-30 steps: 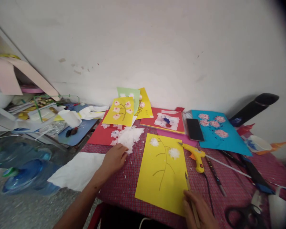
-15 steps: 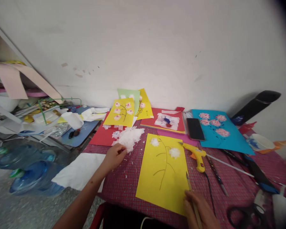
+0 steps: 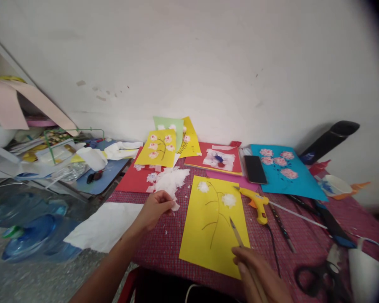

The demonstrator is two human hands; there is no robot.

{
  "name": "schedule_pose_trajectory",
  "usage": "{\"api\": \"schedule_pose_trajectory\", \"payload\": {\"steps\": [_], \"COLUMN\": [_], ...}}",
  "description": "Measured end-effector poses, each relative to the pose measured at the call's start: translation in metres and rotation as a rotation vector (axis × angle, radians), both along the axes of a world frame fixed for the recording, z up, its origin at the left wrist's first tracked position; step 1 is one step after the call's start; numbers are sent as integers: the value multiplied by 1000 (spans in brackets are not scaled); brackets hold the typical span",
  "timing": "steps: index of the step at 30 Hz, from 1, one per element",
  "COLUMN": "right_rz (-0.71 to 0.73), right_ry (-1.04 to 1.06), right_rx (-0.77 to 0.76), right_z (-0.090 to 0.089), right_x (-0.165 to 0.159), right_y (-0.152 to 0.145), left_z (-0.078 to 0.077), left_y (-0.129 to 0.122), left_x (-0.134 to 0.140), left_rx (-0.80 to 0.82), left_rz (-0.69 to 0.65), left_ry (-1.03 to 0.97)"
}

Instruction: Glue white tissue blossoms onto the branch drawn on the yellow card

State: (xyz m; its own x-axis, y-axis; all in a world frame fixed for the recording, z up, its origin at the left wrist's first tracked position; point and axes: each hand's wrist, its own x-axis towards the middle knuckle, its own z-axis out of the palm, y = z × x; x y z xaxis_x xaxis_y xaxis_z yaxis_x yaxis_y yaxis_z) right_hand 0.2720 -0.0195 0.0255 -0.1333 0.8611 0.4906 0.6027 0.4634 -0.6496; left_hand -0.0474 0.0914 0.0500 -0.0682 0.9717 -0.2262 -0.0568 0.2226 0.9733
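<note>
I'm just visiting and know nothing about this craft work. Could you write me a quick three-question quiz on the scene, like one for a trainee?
1. Multiple choice: what does the person's right grip hold?
(a) the scissors
(b) a slim pointed tool
(c) the phone

2. True or false: the glue gun lies along the left edge of the nearest yellow sheet.

3. Count: how many fluffy white tufts sit on that sheet?

Key:
1. b
2. False; the glue gun lies at the right edge.
3. Two
</note>
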Motion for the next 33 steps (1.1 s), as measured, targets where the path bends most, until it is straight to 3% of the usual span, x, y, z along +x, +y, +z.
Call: {"api": "schedule_pose_trajectory", "payload": {"steps": [4,7,15,25,33], "right_rz": [181,241,283,356,307], "right_ry": [-15,-19,17,28,30], "right_rx": [57,54,-50,-103,-103], "right_z": [27,35,28,19,29], "right_x": [-22,-37,-45,-37,-40], "right_y": [8,12,18,13,15], "left_z": [2,1,-1,-12,-11], "left_y": [-3,-5,-7,-5,-5], "left_x": [28,46,68,73,77], "left_rx": [1,2,-13,-14,5], "left_rz": [-51,-96,-147,-64,-119], "left_ry": [-75,-93,-116,-88,-19]}}
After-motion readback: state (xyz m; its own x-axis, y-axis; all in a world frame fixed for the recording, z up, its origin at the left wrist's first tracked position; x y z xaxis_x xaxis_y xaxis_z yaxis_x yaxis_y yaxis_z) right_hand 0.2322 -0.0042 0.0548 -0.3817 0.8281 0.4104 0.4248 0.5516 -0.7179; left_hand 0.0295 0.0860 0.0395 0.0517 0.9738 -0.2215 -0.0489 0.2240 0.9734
